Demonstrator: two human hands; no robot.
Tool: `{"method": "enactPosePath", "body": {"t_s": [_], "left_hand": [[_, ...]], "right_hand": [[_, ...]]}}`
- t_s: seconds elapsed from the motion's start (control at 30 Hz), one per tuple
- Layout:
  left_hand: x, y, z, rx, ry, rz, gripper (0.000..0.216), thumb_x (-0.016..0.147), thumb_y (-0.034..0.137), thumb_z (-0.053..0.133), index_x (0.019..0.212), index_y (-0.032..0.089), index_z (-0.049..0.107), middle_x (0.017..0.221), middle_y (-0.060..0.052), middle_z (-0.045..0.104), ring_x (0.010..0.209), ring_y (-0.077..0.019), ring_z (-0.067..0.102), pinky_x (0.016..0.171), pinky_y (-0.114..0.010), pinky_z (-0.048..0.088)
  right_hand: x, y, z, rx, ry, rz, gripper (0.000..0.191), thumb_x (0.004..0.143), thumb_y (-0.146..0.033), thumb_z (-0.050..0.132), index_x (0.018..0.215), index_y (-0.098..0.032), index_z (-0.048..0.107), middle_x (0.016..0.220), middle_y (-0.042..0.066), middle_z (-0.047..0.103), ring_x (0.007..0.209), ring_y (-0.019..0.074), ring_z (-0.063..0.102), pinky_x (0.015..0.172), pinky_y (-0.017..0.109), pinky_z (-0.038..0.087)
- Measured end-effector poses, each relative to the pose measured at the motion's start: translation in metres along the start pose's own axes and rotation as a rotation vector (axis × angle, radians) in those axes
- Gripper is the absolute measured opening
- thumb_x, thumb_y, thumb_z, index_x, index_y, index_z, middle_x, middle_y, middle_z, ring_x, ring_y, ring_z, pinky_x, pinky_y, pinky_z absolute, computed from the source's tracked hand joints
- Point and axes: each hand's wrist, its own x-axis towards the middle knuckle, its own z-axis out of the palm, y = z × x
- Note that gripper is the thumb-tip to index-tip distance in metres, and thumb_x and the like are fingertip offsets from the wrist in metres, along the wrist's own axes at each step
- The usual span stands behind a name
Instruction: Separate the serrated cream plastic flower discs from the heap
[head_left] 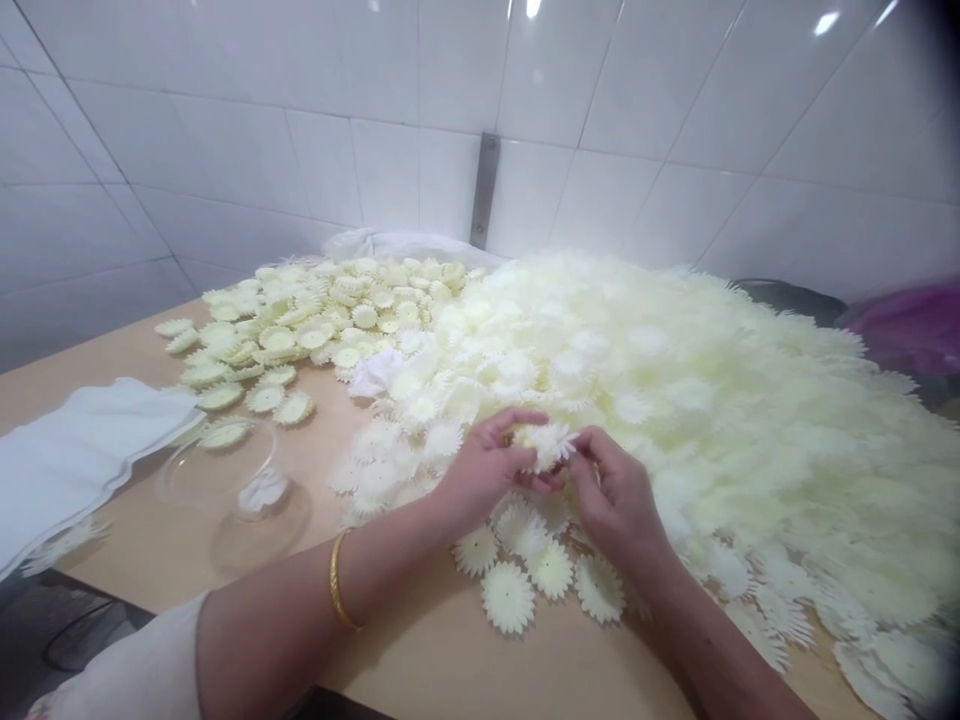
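Note:
Between my hands, above the table, is a pale cream artificial flower piece (pixel 546 445) with many narrow petals. My left hand (pixel 501 462) is closed around its left side, fingers curled behind and below it. At its right edge, the thumb and forefinger of my right hand (pixel 611 490) pinch a petal tip. Just below the hands, several flat scalloped petal discs (pixel 508 597) lie on the table, each with a small dark dot in the middle. A large heap of loose cream petal layers (pixel 675 370) rises behind and to the right of my hands.
Thicker stacked flower discs (pixel 315 325) are piled at the back left of the table (pixel 420 660). White sheets (pixel 90 455) lie at the left edge, near a clear plastic container (pixel 221 465) and a white lump (pixel 262 490). A tiled wall (pixel 315 150) stands behind.

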Motion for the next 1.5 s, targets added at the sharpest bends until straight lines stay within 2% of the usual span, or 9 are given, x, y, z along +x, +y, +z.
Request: {"method": "enactPosePath", "body": {"t_s": [0.07, 0.13, 0.27, 0.37, 0.67, 0.83, 1.03, 1.37, 1.5], "left_hand": [[-0.003, 0.001, 0.001, 0.054, -0.016, 0.052, 0.048, 0.071, 0.006, 0.051, 0.116, 0.020, 0.050, 0.063, 0.001, 0.064, 0.058, -0.0119, 0.063, 0.060, -0.025, 0.053], [-0.004, 0.002, 0.002, 0.106, -0.030, 0.094, 0.043, 0.074, 0.010, 0.050, 0.115, 0.021, 0.053, 0.061, 0.001, 0.062, 0.059, -0.0118, 0.063, 0.062, -0.026, 0.053], [-0.005, 0.001, 0.002, 0.164, -0.033, 0.129, 0.028, 0.075, 0.010, 0.046, 0.096, 0.017, 0.063, 0.063, -0.001, 0.063, 0.061, -0.0129, 0.064, 0.063, -0.027, 0.053], [-0.003, 0.000, 0.001, 0.157, -0.009, 0.134, 0.025, 0.073, 0.007, 0.045, 0.086, 0.014, 0.064, 0.063, -0.002, 0.063, 0.062, -0.0139, 0.064, 0.063, -0.028, 0.053], [-0.001, -0.005, -0.001, 0.172, 0.016, 0.122, 0.031, 0.074, 0.012, 0.048, 0.101, 0.017, 0.061, 0.066, -0.002, 0.065, 0.062, -0.0145, 0.065, 0.065, -0.030, 0.054], [-0.003, -0.004, 0.001, 0.177, -0.003, 0.124, 0.033, 0.073, 0.012, 0.048, 0.104, 0.016, 0.060, 0.064, -0.002, 0.064, 0.062, -0.0148, 0.065, 0.062, -0.029, 0.054], [-0.003, -0.001, 0.006, 0.129, 0.062, 0.096, 0.014, 0.068, 0.010, 0.050, 0.079, 0.014, 0.059, 0.056, 0.000, 0.061, 0.058, -0.0164, 0.065, 0.057, -0.027, 0.053], [-0.002, -0.003, 0.003, 0.189, 0.092, 0.136, 0.013, 0.070, 0.011, 0.049, 0.078, 0.014, 0.059, 0.062, -0.001, 0.061, 0.060, -0.0150, 0.065, 0.059, -0.027, 0.054], [-0.002, -0.005, 0.003, 0.201, 0.065, 0.162, 0.013, 0.069, 0.011, 0.049, 0.077, 0.014, 0.060, 0.065, 0.000, 0.061, 0.059, -0.0135, 0.064, 0.060, -0.028, 0.054]], "right_hand": [[0.000, 0.000, 0.000, 0.005, 0.021, -0.017, 0.010, 0.082, -0.020, 0.040, 0.075, -0.019, 0.047, 0.064, 0.000, 0.053, 0.058, 0.0134, 0.050, 0.054, 0.025, 0.038], [0.001, 0.000, -0.001, 0.004, 0.034, -0.029, 0.010, 0.082, -0.019, 0.040, 0.076, -0.019, 0.047, 0.064, -0.001, 0.052, 0.057, 0.0128, 0.048, 0.053, 0.024, 0.037], [0.003, 0.001, -0.003, -0.008, 0.003, -0.002, 0.011, 0.082, -0.019, 0.040, 0.075, -0.018, 0.048, 0.062, -0.001, 0.050, 0.055, 0.0121, 0.046, 0.051, 0.023, 0.035], [0.005, 0.001, -0.006, 0.004, -0.041, 0.028, 0.013, 0.082, -0.021, 0.042, 0.073, -0.018, 0.049, 0.061, -0.001, 0.050, 0.054, 0.0120, 0.046, 0.051, 0.023, 0.034], [0.004, -0.004, -0.011, 0.142, 0.013, 0.057, 0.020, 0.083, -0.034, 0.047, 0.075, -0.017, 0.054, 0.068, 0.001, 0.055, 0.064, 0.0142, 0.050, 0.057, 0.025, 0.039], [0.005, -0.003, -0.010, 0.211, 0.024, 0.104, 0.019, 0.082, -0.031, 0.049, 0.068, -0.018, 0.049, 0.060, -0.003, 0.047, 0.056, 0.0112, 0.042, 0.051, 0.023, 0.035], [0.006, 0.001, -0.011, 0.254, 0.113, 0.161, 0.021, 0.082, -0.033, 0.049, 0.066, -0.019, 0.045, 0.056, -0.005, 0.037, 0.049, 0.0087, 0.033, 0.045, 0.021, 0.028], [0.006, -0.006, -0.014, 0.201, 0.078, 0.102, 0.024, 0.085, -0.038, 0.043, 0.072, -0.018, 0.049, 0.065, -0.001, 0.049, 0.057, 0.0114, 0.044, 0.052, 0.023, 0.035], [0.006, -0.008, -0.013, 0.182, 0.042, 0.083, 0.022, 0.080, -0.040, 0.051, 0.076, -0.018, 0.053, 0.071, 0.001, 0.054, 0.068, 0.0150, 0.050, 0.060, 0.026, 0.038]]}}
